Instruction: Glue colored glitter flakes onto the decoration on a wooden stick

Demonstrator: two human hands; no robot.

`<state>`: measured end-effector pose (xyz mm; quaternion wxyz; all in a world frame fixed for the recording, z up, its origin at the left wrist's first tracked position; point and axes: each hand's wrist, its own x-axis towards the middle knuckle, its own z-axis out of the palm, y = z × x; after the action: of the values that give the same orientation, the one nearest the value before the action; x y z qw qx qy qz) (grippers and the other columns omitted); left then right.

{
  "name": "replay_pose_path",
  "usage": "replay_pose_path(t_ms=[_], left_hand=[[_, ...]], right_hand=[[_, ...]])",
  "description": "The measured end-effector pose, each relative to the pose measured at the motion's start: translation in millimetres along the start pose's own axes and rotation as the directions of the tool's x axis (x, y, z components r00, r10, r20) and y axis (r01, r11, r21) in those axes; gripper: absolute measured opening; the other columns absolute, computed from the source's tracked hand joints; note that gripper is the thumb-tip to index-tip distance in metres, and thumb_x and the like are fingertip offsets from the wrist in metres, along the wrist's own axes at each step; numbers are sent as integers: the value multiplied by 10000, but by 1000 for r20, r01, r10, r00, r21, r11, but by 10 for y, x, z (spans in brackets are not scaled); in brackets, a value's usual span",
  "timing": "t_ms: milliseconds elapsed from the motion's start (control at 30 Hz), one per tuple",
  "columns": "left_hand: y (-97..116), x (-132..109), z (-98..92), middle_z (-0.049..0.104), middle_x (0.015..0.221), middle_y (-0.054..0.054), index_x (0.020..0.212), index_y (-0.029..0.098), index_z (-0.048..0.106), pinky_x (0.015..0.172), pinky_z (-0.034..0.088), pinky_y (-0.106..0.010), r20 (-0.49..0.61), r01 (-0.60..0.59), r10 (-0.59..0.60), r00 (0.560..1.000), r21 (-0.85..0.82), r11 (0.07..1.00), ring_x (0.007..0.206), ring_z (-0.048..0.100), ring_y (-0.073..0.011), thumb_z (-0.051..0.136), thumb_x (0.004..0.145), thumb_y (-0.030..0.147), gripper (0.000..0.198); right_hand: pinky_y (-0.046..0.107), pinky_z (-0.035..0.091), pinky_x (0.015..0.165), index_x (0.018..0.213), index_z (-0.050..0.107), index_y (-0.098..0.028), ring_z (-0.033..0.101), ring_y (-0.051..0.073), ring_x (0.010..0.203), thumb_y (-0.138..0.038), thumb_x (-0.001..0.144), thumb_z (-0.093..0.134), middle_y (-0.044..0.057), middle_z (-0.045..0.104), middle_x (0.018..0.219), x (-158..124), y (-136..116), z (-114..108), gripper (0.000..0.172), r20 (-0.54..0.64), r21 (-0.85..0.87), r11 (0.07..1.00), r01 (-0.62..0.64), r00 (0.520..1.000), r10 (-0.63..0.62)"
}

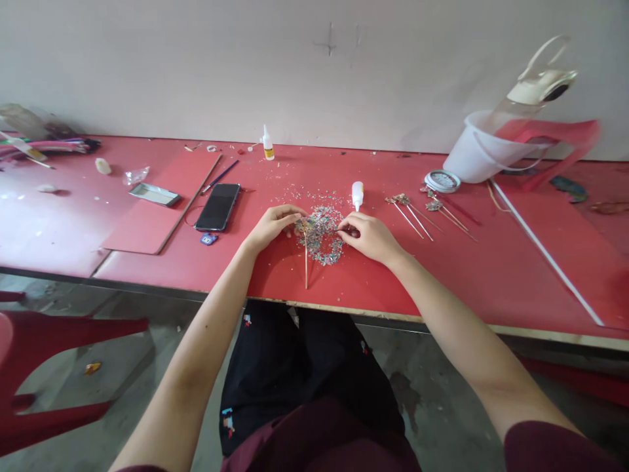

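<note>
My left hand (pixel 275 224) pinches the top of a gold-coloured hair stick (pixel 306 262), whose shaft points toward the table's front edge. Its ornamental head is partly hidden by my fingers. Closed around a thin dark pointed tool (pixel 340 229), my right hand (pixel 366 236) faces the left one; the tool's exact kind is unclear. Between and under both hands spreads a pile of small multicoloured chips (pixel 328 252). Just beyond my right hand a white glue bottle (pixel 358 195) lies with its nozzle toward me.
Several similar hair sticks (pixel 413 219) lie to the right, near a round lid (pixel 442 181) and a white bucket (pixel 474 147). A phone (pixel 217 207), a red board (pixel 147 226) and a small tray (pixel 154 195) are left. Another glue bottle (pixel 268 145) stands by the wall.
</note>
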<state>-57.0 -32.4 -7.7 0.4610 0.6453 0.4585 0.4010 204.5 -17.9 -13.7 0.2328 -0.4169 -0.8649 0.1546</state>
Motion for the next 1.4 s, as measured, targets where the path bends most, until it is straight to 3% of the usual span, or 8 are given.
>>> replay_pose_path(t_ms=[667,900,1167,1400], left_hand=[[-13,1,9,708,859,-66,995,125,687,551,476,-186,-12,21,-22,1000,-46,999,590,610,-80,573,878,305,244],[-32,6,4,677,757,-38,990,129,689,551,480,-176,-12,34,-36,999,-113,993,580,602,-80,586,877,318,243],[-55,14,1,677,769,-44,995,133,696,548,479,-177,-1,21,-21,1000,-125,992,601,615,-86,587,880,316,242],[-36,6,3,696,789,-51,995,130,701,556,475,-178,-1,26,-26,1000,-131,991,591,617,-81,593,876,304,236]], right_hand=[[319,475,712,862,636,-221,610,168,776,-298,873,542,48,667,916,6,-6,3,122,-11,37,999,-14,1000,15],[336,462,766,891,657,-222,609,180,815,-336,936,482,51,687,935,34,72,27,213,-115,39,998,-40,992,44],[348,479,756,906,676,-222,598,191,794,-298,879,574,62,677,917,54,164,63,130,-209,15,997,-71,975,73],[395,482,797,870,688,-242,578,231,860,-275,861,595,56,669,883,46,177,68,99,-221,-47,994,-96,972,83]])
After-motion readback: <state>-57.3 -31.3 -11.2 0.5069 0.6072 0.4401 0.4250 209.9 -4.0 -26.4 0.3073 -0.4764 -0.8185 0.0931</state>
